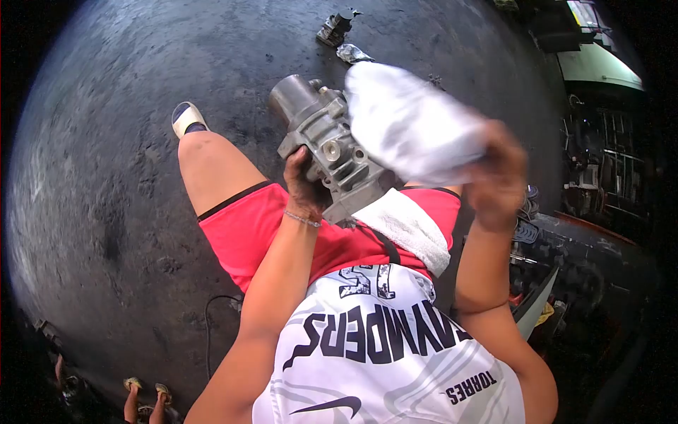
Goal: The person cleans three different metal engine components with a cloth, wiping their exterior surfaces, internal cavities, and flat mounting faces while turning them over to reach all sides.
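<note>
A grey cast-metal housing [335, 145] with a round cylindrical end, ribs and bolt holes is held up over my lap, tilted. My left hand [305, 185] grips its lower left side, thumb against the casting and the other fingers mostly hidden underneath. In my right hand [498, 173] is a white cloth [413, 124], both smeared by motion. The cloth spreads leftward from the fingers and overlaps the housing's right side in this view. Across my right thigh lies a folded white towel [406, 226], just below the housing.
On the dark, stained floor [134, 233] ahead stand a small metal part [334, 30] and a crumpled plastic bag [353, 54]. Machinery and racks [611, 159] line the right side. A dark cable [208, 325] lies at the left, and another person's feet [147, 386] show at the bottom left.
</note>
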### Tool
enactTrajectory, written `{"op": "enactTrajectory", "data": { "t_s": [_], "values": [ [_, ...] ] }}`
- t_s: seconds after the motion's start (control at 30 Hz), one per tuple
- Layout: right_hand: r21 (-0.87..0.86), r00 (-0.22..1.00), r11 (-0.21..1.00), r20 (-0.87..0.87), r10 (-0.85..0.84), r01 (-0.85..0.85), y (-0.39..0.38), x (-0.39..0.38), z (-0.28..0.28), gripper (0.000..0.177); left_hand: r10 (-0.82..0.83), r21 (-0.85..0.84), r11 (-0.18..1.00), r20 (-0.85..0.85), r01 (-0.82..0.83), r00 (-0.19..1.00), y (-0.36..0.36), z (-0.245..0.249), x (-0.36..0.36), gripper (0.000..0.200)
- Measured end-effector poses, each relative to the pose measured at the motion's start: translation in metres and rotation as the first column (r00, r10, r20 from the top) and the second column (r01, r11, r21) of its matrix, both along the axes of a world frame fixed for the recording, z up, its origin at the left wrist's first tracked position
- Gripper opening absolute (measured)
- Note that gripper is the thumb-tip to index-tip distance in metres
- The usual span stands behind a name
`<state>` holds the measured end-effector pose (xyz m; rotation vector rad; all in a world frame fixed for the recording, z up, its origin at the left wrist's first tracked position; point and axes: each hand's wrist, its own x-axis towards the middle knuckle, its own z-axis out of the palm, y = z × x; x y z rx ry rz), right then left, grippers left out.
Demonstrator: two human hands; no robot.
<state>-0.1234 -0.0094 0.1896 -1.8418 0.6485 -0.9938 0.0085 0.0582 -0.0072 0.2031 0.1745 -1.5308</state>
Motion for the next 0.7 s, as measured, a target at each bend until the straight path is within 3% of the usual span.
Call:
{"op": "enactTrajectory", "data": {
  "t_s": [0.03,0.07,0.1,0.17,0.27,0.37,0.4,0.43,0.5,0.53,0.57,0.63,0.67,0.7],
  "values": [
    [0.011,0.859,0.991,-0.496,0.123,-0.136,0.0,0.01,0.004,0.021,-0.012,-0.007,1.0,0.03,0.012,0.999,-0.001,0.005,0.001,0.064],
    [0.087,0.476,0.966,-0.857,0.198,-0.245,0.002,0.025,0.005,0.024,-0.013,0.052,0.999,0.054,0.011,0.998,0.001,0.011,0.0,0.065],
    [-0.092,0.546,0.951,-0.833,0.09,-0.296,0.007,0.027,-0.009,0.024,-0.011,-0.059,0.998,0.018,0.012,1.0,0.0,0.011,0.0,0.066],
    [-0.212,0.631,0.95,-0.775,-0.02,-0.23,0.006,0.027,-0.029,0.026,-0.03,0.066,0.997,0.051,0.027,0.998,0.004,0.01,0.0,0.063],
    [-0.046,0.701,0.991,-0.711,0.055,-0.125,0.003,0.018,-0.048,0.026,-0.075,0.094,0.993,0.081,0.067,0.994,0.005,-0.005,0.002,0.054],
    [0.04,0.722,0.987,-0.678,0.139,-0.153,0.01,0.008,-0.051,0.026,-0.025,0.029,0.999,0.003,0.025,1.0,0.001,0.018,0.003,0.05],
    [-0.055,0.694,0.978,-0.712,0.104,-0.203,0.01,0.008,-0.049,0.027,-0.021,0.037,0.999,-0.002,0.021,1.0,0.0,0.018,0.005,0.05],
    [-0.041,0.69,0.978,-0.714,0.115,-0.205,0.01,0.008,-0.047,0.027,-0.035,0.09,0.995,0.047,0.031,0.998,-0.001,0.018,0.005,0.049],
    [0.003,0.532,0.99,-0.843,0.079,-0.142,0.009,0.01,-0.039,0.026,-0.065,0.148,0.988,0.096,0.051,0.993,-0.003,0.018,0.005,0.047],
    [-0.127,0.519,0.962,-0.854,0.018,-0.243,0.008,0.01,-0.038,0.023,-0.071,0.129,0.99,0.084,0.06,0.994,-0.004,0.019,0.005,0.046],
    [-0.125,0.519,0.962,-0.855,0.019,-0.242,0.006,0.008,-0.04,0.023,-0.074,0.108,0.992,0.073,0.066,0.995,-0.005,0.02,0.005,0.045],
    [-0.068,0.634,0.964,-0.764,0.116,-0.258,0.002,0.001,-0.048,0.023,-0.073,0.125,0.99,0.018,0.07,0.997,-0.004,0.019,0.003,0.041],
    [-0.062,0.633,0.963,-0.764,0.124,-0.264,-0.003,-0.009,-0.058,0.023,-0.074,0.131,0.989,0.021,0.071,0.997,-0.005,0.015,0.003,0.04],
    [0.039,0.741,0.994,-0.664,0.104,-0.105,-0.009,-0.022,-0.07,0.023,-0.075,0.136,0.988,0.024,0.071,0.997,-0.005,0.012,0.003,0.038]
  ]
}}
